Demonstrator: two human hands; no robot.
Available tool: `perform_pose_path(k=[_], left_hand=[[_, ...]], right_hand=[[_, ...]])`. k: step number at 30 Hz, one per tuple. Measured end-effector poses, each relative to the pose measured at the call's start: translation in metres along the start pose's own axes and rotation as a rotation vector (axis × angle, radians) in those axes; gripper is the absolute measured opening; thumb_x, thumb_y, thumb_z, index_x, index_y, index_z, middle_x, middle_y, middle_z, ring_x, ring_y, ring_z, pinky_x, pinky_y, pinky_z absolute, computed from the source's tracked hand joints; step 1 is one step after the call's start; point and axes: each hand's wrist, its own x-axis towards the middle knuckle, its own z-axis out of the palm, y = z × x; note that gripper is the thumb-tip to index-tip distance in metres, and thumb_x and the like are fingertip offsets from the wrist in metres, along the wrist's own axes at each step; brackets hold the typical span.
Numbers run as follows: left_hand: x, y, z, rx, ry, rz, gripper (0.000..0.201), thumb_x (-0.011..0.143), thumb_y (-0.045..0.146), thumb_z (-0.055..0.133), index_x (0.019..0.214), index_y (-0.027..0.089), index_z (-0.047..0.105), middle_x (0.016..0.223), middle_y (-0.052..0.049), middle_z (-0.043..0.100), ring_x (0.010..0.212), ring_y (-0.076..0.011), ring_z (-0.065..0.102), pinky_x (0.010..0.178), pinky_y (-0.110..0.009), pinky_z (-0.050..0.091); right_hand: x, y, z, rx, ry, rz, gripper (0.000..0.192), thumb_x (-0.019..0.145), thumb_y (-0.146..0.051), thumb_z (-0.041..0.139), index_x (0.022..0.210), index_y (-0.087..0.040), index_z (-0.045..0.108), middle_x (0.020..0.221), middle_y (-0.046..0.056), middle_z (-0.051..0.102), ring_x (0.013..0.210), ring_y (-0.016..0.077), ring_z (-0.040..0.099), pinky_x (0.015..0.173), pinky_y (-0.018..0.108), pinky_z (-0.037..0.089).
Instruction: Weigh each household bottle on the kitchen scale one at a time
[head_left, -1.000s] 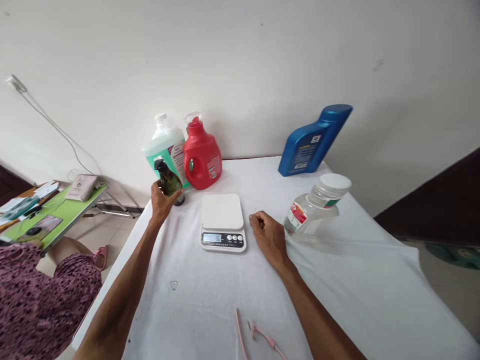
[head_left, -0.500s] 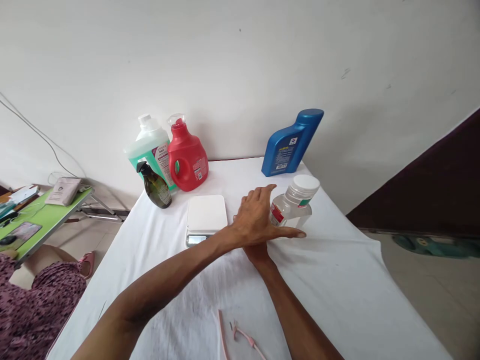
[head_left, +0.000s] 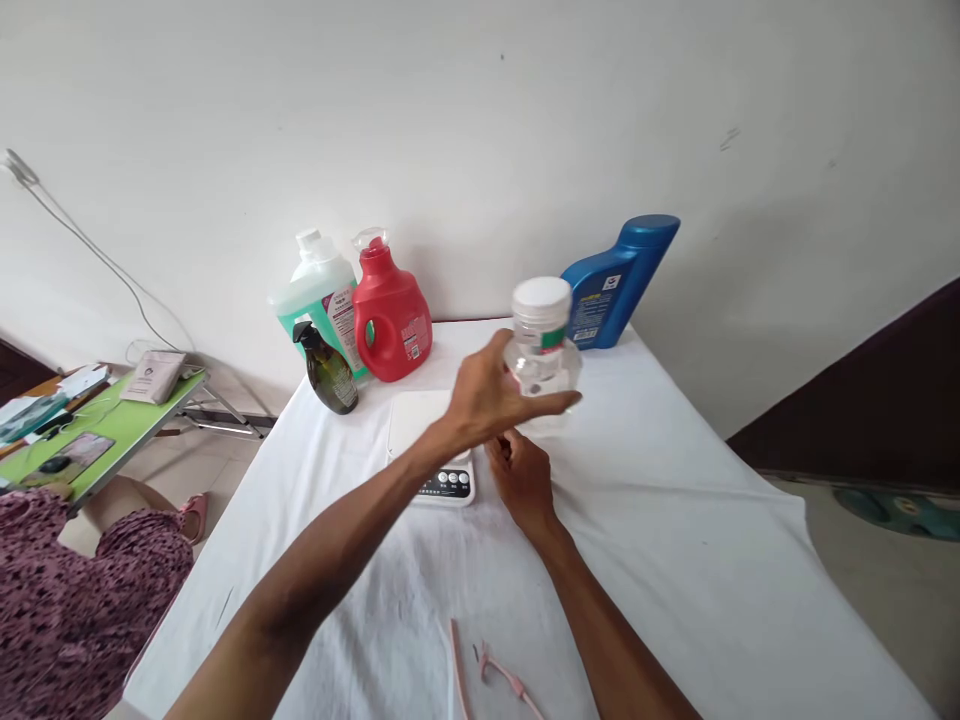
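My left hand (head_left: 487, 395) reaches across my right forearm's line and grips a clear jar (head_left: 546, 375) with a white screw lid round its body, thumb in front. The jar seems raised off the cloth, in front of the blue bottle. Below it, my right hand (head_left: 523, 478) rests on the cloth with curled fingers; whatever may be inside them is hidden. Just left of that hand lies a white kitchen scale (head_left: 411, 420), its plate partly covered by my left hand and its buttons showing.
Against the wall stand a green-liquid jug (head_left: 309, 290), a dark pump bottle (head_left: 326, 372), a red detergent bottle (head_left: 397, 320) and a blue bottle (head_left: 630, 270). Pink cords (head_left: 499, 672) lie at the near edge. Someone in a purple patterned garment (head_left: 82, 600) sits at left beside a green table (head_left: 142, 420).
My left hand has closed on the jar and brought it left and up. My right hand, partly covered before, now shows beside the scale. The view has shifted slightly.
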Motion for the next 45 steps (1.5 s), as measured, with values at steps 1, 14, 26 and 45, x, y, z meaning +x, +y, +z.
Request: perform_pose_path(k=[1,14,26,45], left_hand=[[0.001,0.001,-0.017,0.001,0.029,0.016,0.058,0.062,0.034,0.099,0.108,0.019,0.067,0.094,-0.005,0.075,0.082,-0.0222,0.070,0.074,-0.032,0.053],[-0.043,-0.061,-0.117,0.204,0.128,-0.054,0.049,0.064,0.033,0.096,0.102,0.020,0.068,0.089,-0.003,0.075,0.080,-0.0234,0.068,0.070,-0.034,0.049],[-0.058,-0.076,-0.123,-0.011,0.188,0.007,0.052,0.087,0.067,0.074,0.107,0.019,0.071,0.112,-0.011,0.076,0.103,-0.0254,0.069,0.090,-0.038,0.054],[-0.080,-0.164,-0.124,-0.027,0.506,-0.296,0.051,0.095,0.059,0.056,0.062,0.020,0.051,0.061,0.002,0.046,0.061,-0.0132,0.039,0.061,-0.030,0.030]], right_hand=[[-0.005,0.002,-0.002,0.019,-0.020,0.009,0.035,0.093,-0.053,0.044,0.069,-0.027,0.049,0.063,0.003,0.060,0.064,0.0215,0.056,0.064,0.034,0.041],[-0.010,-0.001,-0.008,0.024,-0.081,0.030,0.035,0.090,-0.053,0.048,0.070,-0.025,0.053,0.059,0.000,0.057,0.059,0.0196,0.053,0.065,0.033,0.039],[-0.011,-0.006,-0.007,0.024,-0.089,0.095,0.034,0.084,-0.055,0.049,0.070,-0.025,0.055,0.060,0.001,0.059,0.059,0.0197,0.052,0.067,0.034,0.040],[-0.013,-0.008,-0.008,-0.042,-0.088,0.124,0.037,0.084,-0.059,0.051,0.072,-0.024,0.060,0.058,0.001,0.059,0.057,0.0197,0.052,0.066,0.034,0.041]])
